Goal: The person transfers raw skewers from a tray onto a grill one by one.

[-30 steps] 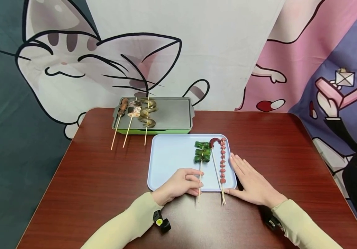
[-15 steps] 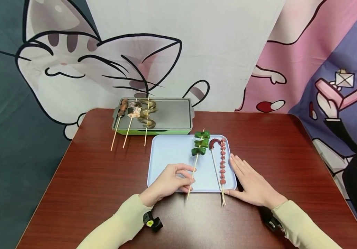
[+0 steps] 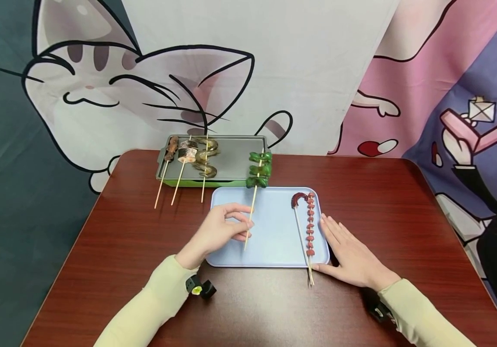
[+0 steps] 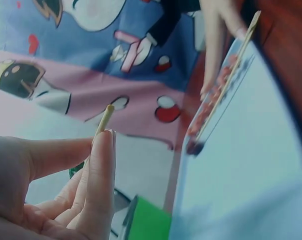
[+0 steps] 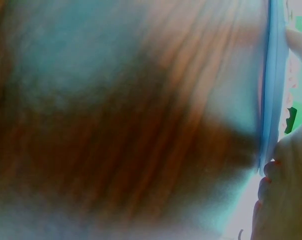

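Pinched in the left hand (image 3: 215,232), the green pepper skewer (image 3: 258,169) rises above the blue tray's (image 3: 270,241) far edge, stick end blurred at the wrist. Right hand (image 3: 352,258) lies flat, relaxed, against that tray's right rim.

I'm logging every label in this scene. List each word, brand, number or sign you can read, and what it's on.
None: no readable text shows in any view.
The backdrop carries only cartoon drawings, no lettering.
The grill pan, the blue tray, the green pepper skewer pinched by the left hand and the table bear no print.
Both wrist views are too blurred for fine print.
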The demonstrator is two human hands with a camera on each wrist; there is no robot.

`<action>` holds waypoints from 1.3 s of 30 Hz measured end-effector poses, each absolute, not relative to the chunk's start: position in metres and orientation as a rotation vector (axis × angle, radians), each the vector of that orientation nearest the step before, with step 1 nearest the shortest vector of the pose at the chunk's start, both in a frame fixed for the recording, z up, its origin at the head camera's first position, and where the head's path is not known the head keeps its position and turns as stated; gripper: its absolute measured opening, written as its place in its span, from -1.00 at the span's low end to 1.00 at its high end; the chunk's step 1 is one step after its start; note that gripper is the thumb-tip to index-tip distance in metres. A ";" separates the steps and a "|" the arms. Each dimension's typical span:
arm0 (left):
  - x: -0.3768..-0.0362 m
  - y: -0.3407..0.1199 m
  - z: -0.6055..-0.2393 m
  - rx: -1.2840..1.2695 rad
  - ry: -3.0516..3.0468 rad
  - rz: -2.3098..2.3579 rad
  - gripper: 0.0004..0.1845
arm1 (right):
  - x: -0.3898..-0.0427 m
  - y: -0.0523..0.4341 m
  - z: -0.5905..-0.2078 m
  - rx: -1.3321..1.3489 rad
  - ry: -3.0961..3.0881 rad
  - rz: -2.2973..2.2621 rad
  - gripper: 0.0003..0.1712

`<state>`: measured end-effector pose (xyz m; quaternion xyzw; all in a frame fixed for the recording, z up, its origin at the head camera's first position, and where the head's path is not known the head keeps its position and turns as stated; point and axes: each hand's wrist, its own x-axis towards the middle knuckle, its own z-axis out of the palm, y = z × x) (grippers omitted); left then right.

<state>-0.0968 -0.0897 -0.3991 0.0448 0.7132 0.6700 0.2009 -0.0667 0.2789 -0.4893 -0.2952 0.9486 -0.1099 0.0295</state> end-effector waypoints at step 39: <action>-0.190 -0.121 -0.394 -0.299 2.256 1.695 -0.61 | -0.065 0.277 -0.486 -0.889 2.920 -0.330 0.30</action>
